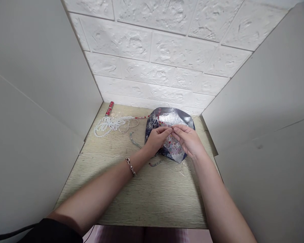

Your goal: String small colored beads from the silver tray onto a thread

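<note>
Both my hands meet over a shiny silver and blue foil bag that lies open on the wooden table. My left hand and my right hand each pinch fingertips together on a thin thread of small red beads that runs off to the left. Small pink and clear beads fill the bag under my hands. A beaded bracelet sits on my left wrist.
A tangle of clear bead strands lies at the back left, with a red tube beside the wall. A greenish bead strand lies left of the bag. White panels close in both sides; a white brick wall stands behind.
</note>
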